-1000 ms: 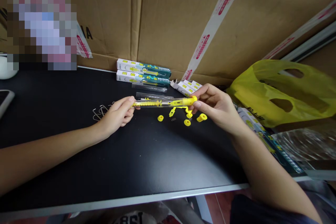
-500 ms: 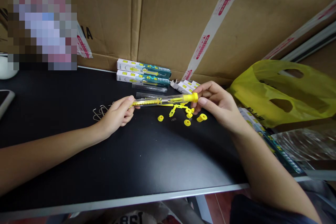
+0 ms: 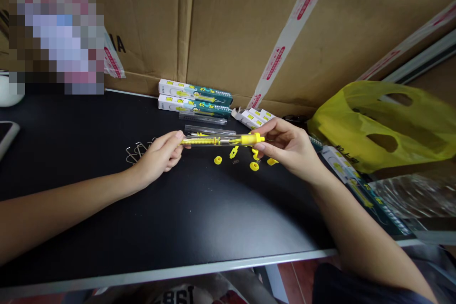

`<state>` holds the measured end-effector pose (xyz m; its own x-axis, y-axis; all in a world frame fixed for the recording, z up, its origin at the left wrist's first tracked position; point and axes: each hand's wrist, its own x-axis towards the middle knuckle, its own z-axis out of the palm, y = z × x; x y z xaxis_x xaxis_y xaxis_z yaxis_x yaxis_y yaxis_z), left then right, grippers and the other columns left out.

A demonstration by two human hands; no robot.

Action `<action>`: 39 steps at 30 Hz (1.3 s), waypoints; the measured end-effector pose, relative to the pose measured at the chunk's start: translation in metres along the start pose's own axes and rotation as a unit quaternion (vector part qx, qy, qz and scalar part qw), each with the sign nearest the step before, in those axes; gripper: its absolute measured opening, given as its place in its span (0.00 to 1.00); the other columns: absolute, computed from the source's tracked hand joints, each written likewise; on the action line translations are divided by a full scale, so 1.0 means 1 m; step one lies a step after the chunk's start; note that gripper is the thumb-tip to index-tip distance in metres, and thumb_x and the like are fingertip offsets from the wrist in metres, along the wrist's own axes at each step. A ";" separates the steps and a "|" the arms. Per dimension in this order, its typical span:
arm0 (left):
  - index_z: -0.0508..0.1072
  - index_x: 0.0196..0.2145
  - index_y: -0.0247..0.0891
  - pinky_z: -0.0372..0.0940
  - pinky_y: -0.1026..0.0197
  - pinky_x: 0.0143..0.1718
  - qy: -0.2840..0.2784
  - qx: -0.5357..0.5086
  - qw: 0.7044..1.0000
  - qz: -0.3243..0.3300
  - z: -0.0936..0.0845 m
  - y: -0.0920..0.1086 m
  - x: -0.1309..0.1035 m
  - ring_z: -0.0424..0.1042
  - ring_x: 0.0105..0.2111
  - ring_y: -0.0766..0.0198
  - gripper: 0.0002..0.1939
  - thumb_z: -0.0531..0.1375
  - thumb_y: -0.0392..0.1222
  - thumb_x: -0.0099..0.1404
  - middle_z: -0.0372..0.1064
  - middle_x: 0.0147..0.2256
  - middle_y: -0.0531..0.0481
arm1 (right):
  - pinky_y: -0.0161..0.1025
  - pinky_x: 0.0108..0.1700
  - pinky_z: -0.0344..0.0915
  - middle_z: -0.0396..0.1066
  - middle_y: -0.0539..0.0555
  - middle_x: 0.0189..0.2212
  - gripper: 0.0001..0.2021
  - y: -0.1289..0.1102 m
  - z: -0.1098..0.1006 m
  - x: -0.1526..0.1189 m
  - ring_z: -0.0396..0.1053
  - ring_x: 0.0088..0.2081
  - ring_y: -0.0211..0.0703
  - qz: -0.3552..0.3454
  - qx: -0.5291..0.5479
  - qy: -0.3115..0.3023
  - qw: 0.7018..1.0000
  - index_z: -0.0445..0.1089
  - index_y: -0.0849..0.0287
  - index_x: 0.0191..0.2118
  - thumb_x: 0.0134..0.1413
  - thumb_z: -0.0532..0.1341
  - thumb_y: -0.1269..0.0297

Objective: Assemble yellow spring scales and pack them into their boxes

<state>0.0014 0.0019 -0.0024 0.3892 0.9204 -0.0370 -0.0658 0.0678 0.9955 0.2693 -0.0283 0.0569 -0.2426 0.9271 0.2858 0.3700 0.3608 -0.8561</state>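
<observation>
In the head view, the step in hand appeared to be work on the yellow cap (image 3: 251, 139) at one end of the clear tube (image 3: 228, 140), held level at the centre of the frame. The left grip (image 3: 162, 154) was closed around the tube's left end; the right grip (image 3: 287, 145) pinched the cap between thumb and fingers. Whether the cap was fully seated could not be told. Any push, pull or turn there seemed to call for a firm left hold and the cap kept in line.

Below the tube, yellow rings (image 3: 254, 166) lay on the black tabletop (image 3: 199, 218), with metal hooks (image 3: 137, 152) left of centre. Printed boxes (image 3: 194, 100) lay at upper centre, beside spare tubes (image 3: 203, 118). Taped cardboard (image 3: 228, 23) filled the top of the frame; a yellow bag (image 3: 381, 118) sat at right.
</observation>
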 end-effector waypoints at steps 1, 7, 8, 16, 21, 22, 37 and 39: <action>0.63 0.30 0.36 0.38 0.71 0.13 0.000 0.000 1.000 0.000 0.000 0.000 0.000 0.42 0.14 0.76 0.15 0.50 0.50 0.68 0.43 0.19 0.61 | 0.35 0.26 0.69 0.73 0.52 0.31 0.16 0.000 0.000 0.000 0.69 0.26 0.37 0.001 0.000 -0.001 1.000 0.68 0.57 0.34 0.44 0.70 0.54; 0.64 0.30 0.35 0.38 0.71 0.13 0.006 -0.003 1.000 -0.011 0.001 0.002 -0.001 0.42 0.14 0.77 0.15 0.49 0.47 0.70 0.44 0.19 0.61 | 0.33 0.26 0.68 0.72 0.50 0.29 0.15 0.000 -0.002 0.000 0.69 0.25 0.35 -0.010 0.004 0.000 1.000 0.68 0.56 0.35 0.46 0.69 0.55; 0.63 0.30 0.35 0.38 0.71 0.13 0.007 -0.005 1.000 -0.014 0.001 0.003 -0.001 0.42 0.14 0.77 0.15 0.48 0.47 0.70 0.44 0.19 0.61 | 0.33 0.25 0.67 0.71 0.50 0.29 0.15 -0.001 -0.002 0.000 0.68 0.25 0.35 -0.010 0.002 -0.001 1.000 0.67 0.56 0.36 0.46 0.69 0.55; 0.65 0.30 0.34 0.38 0.72 0.13 0.014 -0.023 0.999 -0.018 0.001 0.003 -0.001 0.41 0.14 0.77 0.16 0.50 0.48 0.69 0.44 0.19 0.61 | 0.35 0.28 0.67 0.71 0.50 0.29 0.17 -0.003 -0.011 0.001 0.68 0.26 0.37 -0.029 -0.018 -0.001 0.999 0.69 0.54 0.42 0.50 0.65 0.50; 0.66 0.30 0.33 0.38 0.72 0.13 0.006 -0.061 0.998 -0.011 0.004 0.012 -0.005 0.41 0.13 0.77 0.16 0.49 0.48 0.70 0.43 0.18 0.62 | 0.36 0.29 0.66 0.71 0.51 0.29 0.15 0.002 -0.024 0.004 0.66 0.26 0.37 -0.032 -0.097 0.022 0.995 0.69 0.55 0.42 0.60 0.55 0.49; 0.66 0.30 0.33 0.38 0.72 0.13 0.001 -0.066 0.998 -0.010 0.005 0.014 -0.007 0.41 0.14 0.77 0.16 0.49 0.47 0.70 0.43 0.18 0.62 | 0.36 0.29 0.65 0.71 0.52 0.30 0.14 0.003 -0.027 0.005 0.66 0.26 0.37 -0.031 -0.140 0.021 0.989 0.69 0.56 0.40 0.60 0.56 0.51; 0.66 0.30 0.32 0.38 0.74 0.12 -0.031 -0.086 0.994 -0.061 0.009 0.005 -0.008 0.40 0.13 0.77 0.17 0.48 0.45 0.71 0.43 0.17 0.62 | 0.48 0.49 0.68 0.73 0.58 0.49 0.15 0.033 0.025 -0.001 0.72 0.48 0.53 -0.123 -0.382 -0.094 0.911 0.73 0.56 0.47 0.55 0.63 0.60; 0.66 0.31 0.32 0.38 0.74 0.12 -0.032 -0.085 0.994 -0.061 0.009 0.005 -0.008 0.40 0.13 0.77 0.17 0.48 0.45 0.71 0.43 0.17 0.62 | 0.48 0.47 0.69 0.74 0.58 0.48 0.15 0.034 0.033 -0.002 0.73 0.47 0.54 -0.125 -0.402 -0.098 0.902 0.73 0.55 0.49 0.56 0.62 0.61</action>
<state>0.0065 -0.0088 0.0035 0.4606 0.8756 -0.1455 -0.1670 0.2466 0.9546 0.2526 -0.0209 0.0125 -0.5339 0.7989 0.2771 0.7931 0.5867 -0.1635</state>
